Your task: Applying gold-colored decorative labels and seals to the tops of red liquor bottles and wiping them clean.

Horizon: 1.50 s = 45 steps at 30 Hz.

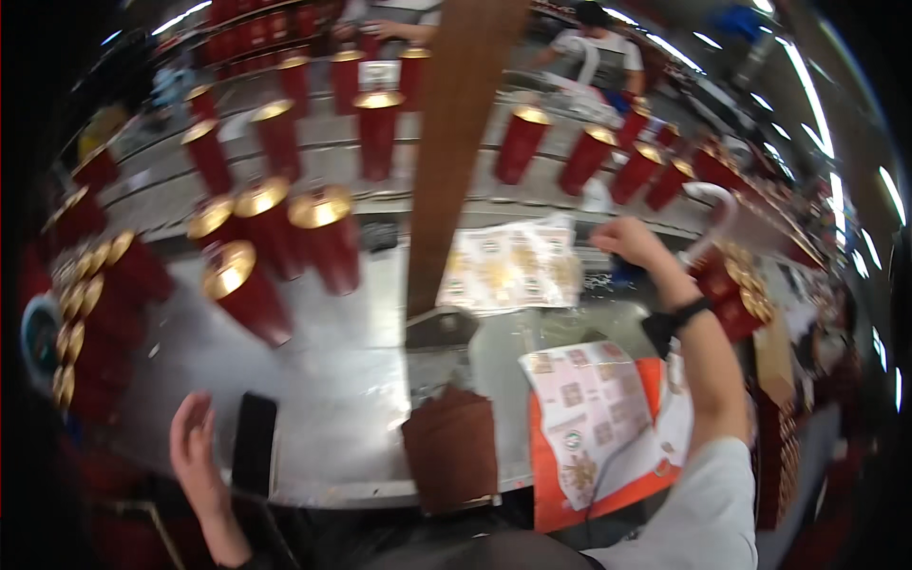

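Note:
My right hand (635,241) is reached out to the far right of the table, its fingers curled in. Whether anything is pinched in them cannot be made out. Just left of it lies a sheet of gold-and-white stickers (513,266). My left hand (197,448) hangs at the near left with its fingers stretched out and nothing in them. Beside that hand a black phone-like slab (255,443) rests at the table edge. A second sticker sheet (594,408) curls over an orange-red sheet (546,475) at the near right.
Dark red canisters with gold tops (323,233) stand in groups on the metal table (351,380) and along the conveyor (332,133). A brown upright post (461,123) rises mid-table behind a brown block (451,446). Two co-workers (598,52) are across the line.

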Available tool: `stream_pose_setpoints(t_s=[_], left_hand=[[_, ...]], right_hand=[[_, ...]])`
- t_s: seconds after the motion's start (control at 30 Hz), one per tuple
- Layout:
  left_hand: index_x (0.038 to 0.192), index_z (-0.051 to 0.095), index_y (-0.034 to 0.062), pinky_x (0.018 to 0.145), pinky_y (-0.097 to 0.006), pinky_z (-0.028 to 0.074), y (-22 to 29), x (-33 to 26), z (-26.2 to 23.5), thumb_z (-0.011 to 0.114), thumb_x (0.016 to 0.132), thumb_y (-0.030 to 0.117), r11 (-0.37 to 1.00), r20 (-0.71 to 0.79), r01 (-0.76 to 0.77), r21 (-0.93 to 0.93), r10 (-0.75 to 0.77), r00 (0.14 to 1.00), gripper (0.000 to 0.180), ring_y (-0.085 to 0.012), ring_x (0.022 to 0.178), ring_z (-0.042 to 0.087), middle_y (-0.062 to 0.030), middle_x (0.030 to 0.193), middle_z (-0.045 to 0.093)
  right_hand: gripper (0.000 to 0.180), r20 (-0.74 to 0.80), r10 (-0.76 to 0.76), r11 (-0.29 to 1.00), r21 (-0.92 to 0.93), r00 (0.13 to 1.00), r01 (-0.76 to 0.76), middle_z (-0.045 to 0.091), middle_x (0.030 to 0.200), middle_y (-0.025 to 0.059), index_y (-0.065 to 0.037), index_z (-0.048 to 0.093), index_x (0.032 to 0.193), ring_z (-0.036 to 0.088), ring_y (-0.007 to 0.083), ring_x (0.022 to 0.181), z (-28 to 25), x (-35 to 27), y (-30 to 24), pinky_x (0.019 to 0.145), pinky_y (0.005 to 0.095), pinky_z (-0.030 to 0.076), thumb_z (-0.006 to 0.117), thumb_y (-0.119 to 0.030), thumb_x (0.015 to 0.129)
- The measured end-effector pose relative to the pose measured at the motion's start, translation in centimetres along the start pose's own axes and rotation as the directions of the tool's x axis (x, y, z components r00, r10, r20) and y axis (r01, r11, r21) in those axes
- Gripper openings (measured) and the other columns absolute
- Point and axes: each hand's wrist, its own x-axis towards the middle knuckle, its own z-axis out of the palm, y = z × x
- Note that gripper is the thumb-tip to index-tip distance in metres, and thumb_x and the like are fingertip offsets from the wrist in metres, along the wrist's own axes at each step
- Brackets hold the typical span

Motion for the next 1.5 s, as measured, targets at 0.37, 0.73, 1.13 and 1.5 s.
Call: stream_pose_setpoints(t_s=[0.37,0.73,1.13,1.5], left_hand=[[0.127,0.058,0.0087,0.102,-0.042,0.038,1.5,8.2,-5.5,0.075,0.083,0.022,0.521,-0.315,-0.105,0.847,0.651,0.69,0.049,-0.0298,0.116,0.05,-0.0106,0.123,0.054],[0.144,0.035,-0.0061,0.108,-0.044,0.04,-4.0,16.4,-19.4,0.082,0.072,0.048,0.928,-0.909,0.1,0.36,0.325,0.261,0.102,-0.04,0.128,0.048,-0.0278,0.141,0.044],[0.128,0.054,-0.0105,0.092,-0.05,0.058,-5.1,16.4,-19.4,0.075,0.086,0.017,0.771,-0.91,0.567,0.29,0.039,0.413,0.054,-0.0333,0.101,0.065,-0.0204,0.128,0.061],[0.122,0.058,-0.0104,0.081,-0.044,0.06,-4.5,18.2,-29.4,0.08,0.081,0.021,0.783,-0.654,0.174,0.597,0.35,0.671,0.056,-0.0309,0.091,0.068,-0.0188,0.117,0.065]], right_hand=[[0.026,0.281,-0.008,0.859,0.494,0.96,-0.137,0.064,0.066,0.0055,0.005,0.069,0.085,0.059,0.0153,0.047,-1.1,-12.7,-1.3,0.045,0.0293,0.048,0.064,-0.02,0.093],[0.024,0.031,0.355,0.882,0.321,0.934,-0.346,0.05,0.058,0.0013,-0.002,0.064,0.101,0.044,0.0077,0.047,2.4,-31.0,4.1,0.044,0.0231,0.035,0.055,-0.025,0.102],[0.026,0.197,0.514,0.508,0.714,0.835,-0.481,0.056,0.062,-0.0019,-0.001,0.069,0.098,0.054,0.0059,0.053,3.3,-35.3,-2.9,0.049,0.0224,0.043,0.056,-0.024,0.1],[0.037,0.002,0.494,0.801,0.388,0.869,-0.456,0.06,0.072,0.0085,-0.004,0.062,0.093,0.061,0.0226,0.064,12.9,-38.3,-12.7,0.059,0.034,0.048,0.077,-0.035,0.082]])
